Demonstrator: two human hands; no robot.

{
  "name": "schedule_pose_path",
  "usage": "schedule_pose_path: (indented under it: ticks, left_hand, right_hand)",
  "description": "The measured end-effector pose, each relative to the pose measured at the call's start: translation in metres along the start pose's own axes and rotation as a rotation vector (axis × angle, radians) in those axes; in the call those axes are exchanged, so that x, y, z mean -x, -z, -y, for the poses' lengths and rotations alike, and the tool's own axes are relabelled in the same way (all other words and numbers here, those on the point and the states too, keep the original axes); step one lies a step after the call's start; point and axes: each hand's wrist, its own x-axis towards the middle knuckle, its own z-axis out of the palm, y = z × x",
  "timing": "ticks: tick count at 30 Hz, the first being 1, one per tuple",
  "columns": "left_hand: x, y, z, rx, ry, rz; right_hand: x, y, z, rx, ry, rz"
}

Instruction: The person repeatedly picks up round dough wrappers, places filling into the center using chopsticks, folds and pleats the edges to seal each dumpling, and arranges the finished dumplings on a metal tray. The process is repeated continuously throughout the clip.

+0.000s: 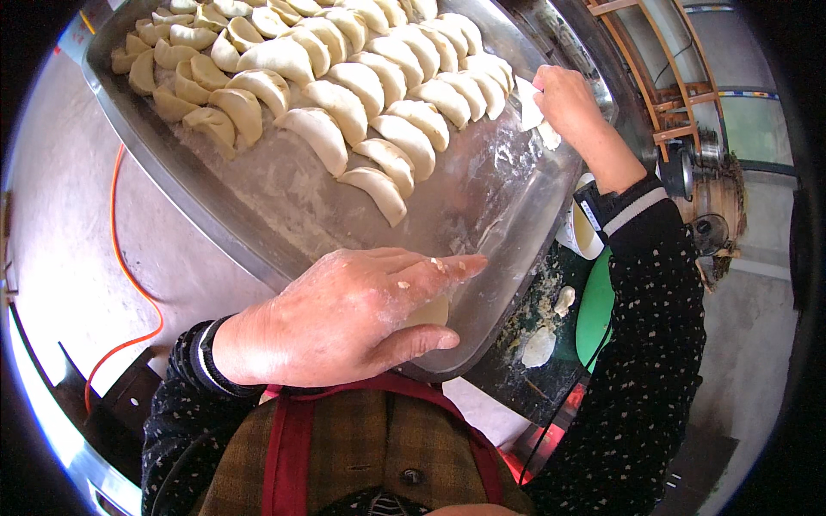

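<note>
My left hand [342, 316] is over the near end of a metal tray [445, 213], its back towards me and bits of filling on the forefinger. A pale piece of dough [431, 312] shows between its thumb and forefinger; the palm side is hidden. At the tray's right side, my right hand [568, 97] pinches a thin white dough wrapper [528, 103]. Just below those fingers is another small pale piece [549, 136]. Rows of folded dumplings [361, 90] cover the far part of the floured tray, the closest one [377, 190] pointing towards my left hand.
Right of the tray, a white bowl [581, 229] and a green round object [595, 309] sit on a dark surface [497, 380] with crumbs and dough scraps [539, 347]. An orange cord [122, 258] runs along the left. Wooden racks [671, 71] stand at far right.
</note>
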Motion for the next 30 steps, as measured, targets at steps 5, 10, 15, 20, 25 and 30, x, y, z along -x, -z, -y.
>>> schedule_pose_path:
  ticks: [5,10,15,20,25,30]
  left_hand:
    - [0.000,-0.002,0.001,-0.002,-0.014,0.005]
    - [0.000,-0.002,0.002,0.003,-0.018,0.003]
    - [0.000,-0.002,0.002,0.013,-0.008,0.002]
    - [0.000,-0.002,0.002,-0.009,-0.022,-0.007]
    - [0.000,-0.001,0.001,-0.005,-0.011,0.011]
    - [0.001,-0.002,0.002,-0.024,-0.040,0.000]
  right_hand:
    - [-0.004,0.002,0.005,0.025,0.071,0.033]
    - [-0.006,0.001,0.007,0.078,0.058,-0.005]
    - [-0.005,-0.001,0.007,0.109,0.022,-0.018]
    - [-0.007,0.000,0.011,0.037,0.166,-0.096]
    - [0.002,0.015,-0.010,0.055,0.014,0.129]
    - [0.026,0.014,-0.035,-0.025,0.045,0.155]
